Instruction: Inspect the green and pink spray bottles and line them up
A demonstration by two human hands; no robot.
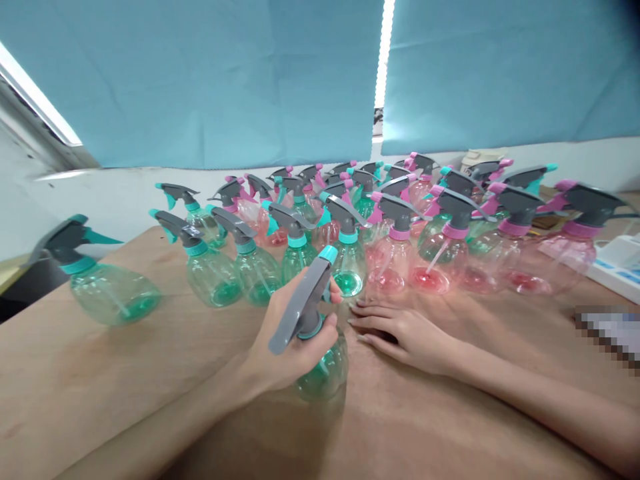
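Note:
My left hand (295, 333) is wrapped round the neck of a green spray bottle (325, 370) with a grey and teal trigger head. That bottle is tilted a little, near the table's front middle. My right hand (400, 330) rests on the table with its fingers stretched toward the bottle and nothing in them. Just beyond the hands stand a green spray bottle (350, 270) with a teal collar and a pink spray bottle (390, 267) with a pink collar.
Several more green and pink spray bottles crowd the back of the wooden table (150, 373). One green spray bottle (115, 293) stands apart at the left. A white power strip (620, 263) and a blurred flat object (613, 333) lie at the right. Blue blinds (225, 80) hang behind.

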